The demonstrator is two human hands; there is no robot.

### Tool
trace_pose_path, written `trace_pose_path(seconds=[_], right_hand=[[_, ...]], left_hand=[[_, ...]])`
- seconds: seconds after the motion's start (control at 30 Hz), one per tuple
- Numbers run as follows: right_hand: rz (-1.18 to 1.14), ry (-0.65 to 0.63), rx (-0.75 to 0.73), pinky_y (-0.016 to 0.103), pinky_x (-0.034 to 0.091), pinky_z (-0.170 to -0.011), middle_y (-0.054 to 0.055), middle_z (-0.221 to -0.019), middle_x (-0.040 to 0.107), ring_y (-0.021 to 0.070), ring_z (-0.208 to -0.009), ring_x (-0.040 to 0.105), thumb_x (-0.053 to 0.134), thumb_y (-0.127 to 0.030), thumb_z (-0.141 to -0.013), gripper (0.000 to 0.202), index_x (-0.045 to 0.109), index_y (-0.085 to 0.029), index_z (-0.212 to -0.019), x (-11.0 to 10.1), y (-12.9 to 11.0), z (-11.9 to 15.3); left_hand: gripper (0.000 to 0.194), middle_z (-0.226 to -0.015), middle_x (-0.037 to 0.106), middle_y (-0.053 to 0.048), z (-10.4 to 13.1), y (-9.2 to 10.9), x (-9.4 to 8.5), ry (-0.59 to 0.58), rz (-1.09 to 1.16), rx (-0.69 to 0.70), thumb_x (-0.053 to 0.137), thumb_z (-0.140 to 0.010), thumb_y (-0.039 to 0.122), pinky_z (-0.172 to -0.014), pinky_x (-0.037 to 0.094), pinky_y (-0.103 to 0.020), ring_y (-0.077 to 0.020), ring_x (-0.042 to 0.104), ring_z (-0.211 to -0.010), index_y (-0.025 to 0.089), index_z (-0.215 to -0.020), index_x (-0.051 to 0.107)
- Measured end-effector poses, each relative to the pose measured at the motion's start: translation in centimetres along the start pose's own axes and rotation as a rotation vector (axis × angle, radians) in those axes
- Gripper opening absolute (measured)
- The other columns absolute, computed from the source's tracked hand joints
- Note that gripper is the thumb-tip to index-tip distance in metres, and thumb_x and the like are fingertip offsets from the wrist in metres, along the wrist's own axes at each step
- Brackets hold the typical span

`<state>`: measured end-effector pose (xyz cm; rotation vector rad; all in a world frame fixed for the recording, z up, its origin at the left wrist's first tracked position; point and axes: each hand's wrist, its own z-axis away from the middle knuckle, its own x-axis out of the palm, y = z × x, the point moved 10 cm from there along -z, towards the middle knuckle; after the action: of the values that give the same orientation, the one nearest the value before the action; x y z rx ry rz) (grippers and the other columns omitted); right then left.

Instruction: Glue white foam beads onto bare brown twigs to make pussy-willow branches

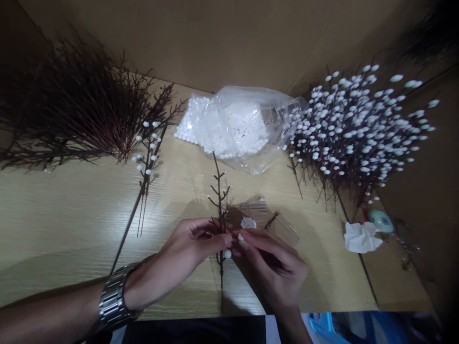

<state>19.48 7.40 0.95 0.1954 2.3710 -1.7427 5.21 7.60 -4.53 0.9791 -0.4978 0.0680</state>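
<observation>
My left hand (201, 243), with a metal watch on the wrist, pinches a brown artificial twig (218, 191) that stands nearly upright. Some of the twig's short side tips carry small white dabs, and one white ball (227, 253) sits low on it. Close beside, my right hand (272, 267) pinches a small white ball (240, 237) at its fingertips, against the twig. Behind the hands lies a piece of cardboard (256, 205) bearing a white blob (248, 222) and a short brown sprig (272, 219).
Bare brown twigs (82, 95) are heaped at the left. A few white-tipped twigs (145, 167) lie nearby. A clear bag of white balls (229, 124) rests at the back. White-tipped twigs (358, 124) pile up at the right, above a crumpled tissue (362, 237).
</observation>
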Motion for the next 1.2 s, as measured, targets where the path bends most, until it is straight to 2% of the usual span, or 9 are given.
trace_pose_path(seconds=[0.33,0.6,0.77,1.2], right_hand=[[-0.054,-0.02,0.052,0.025,0.064,-0.066,0.0,-0.098,0.077,0.0151,-0.084,0.074,0.07,-0.003,-0.082,0.039,0.076,-0.034,-0.105,0.3,0.5,-0.1],[-0.065,-0.038,0.078,0.032,0.065,-0.07,0.003,-0.098,0.078,0.0189,-0.083,0.075,0.071,-0.007,-0.083,0.032,0.077,-0.031,-0.103,0.4,1.1,0.2],[-0.052,-0.045,0.044,0.028,0.064,-0.066,0.002,-0.097,0.078,0.017,-0.082,0.074,0.07,-0.005,-0.083,0.036,0.077,-0.033,-0.104,0.5,0.6,0.0],[-0.078,-0.062,0.061,0.03,0.063,-0.067,0.002,-0.096,0.078,0.0173,-0.08,0.073,0.069,-0.004,-0.083,0.035,0.077,-0.031,-0.104,0.7,0.9,-0.1]], left_hand=[[0.008,-0.078,0.072,-0.002,-0.1,0.0,0.0,0.0,-0.008,0.011,0.071,-0.084,0.024,-0.079,0.047,-0.03,-0.0186,0.064,-0.08,0.017,-0.082,0.074],[0.007,-0.082,0.073,-0.003,0.1,0.2,0.1,0.003,-0.004,0.005,0.071,-0.084,0.023,-0.079,0.047,-0.028,-0.0185,0.064,-0.082,0.016,-0.083,0.075],[0.009,-0.08,0.073,-0.003,0.0,0.1,0.0,0.019,-0.029,0.003,0.071,-0.084,0.025,-0.078,0.047,-0.029,-0.0191,0.064,-0.081,0.017,-0.084,0.076],[0.006,-0.08,0.071,-0.001,-0.1,0.0,-0.1,-0.004,-0.012,0.025,0.069,-0.085,0.018,-0.077,0.045,-0.027,-0.016,0.062,-0.08,0.016,-0.082,0.073]])
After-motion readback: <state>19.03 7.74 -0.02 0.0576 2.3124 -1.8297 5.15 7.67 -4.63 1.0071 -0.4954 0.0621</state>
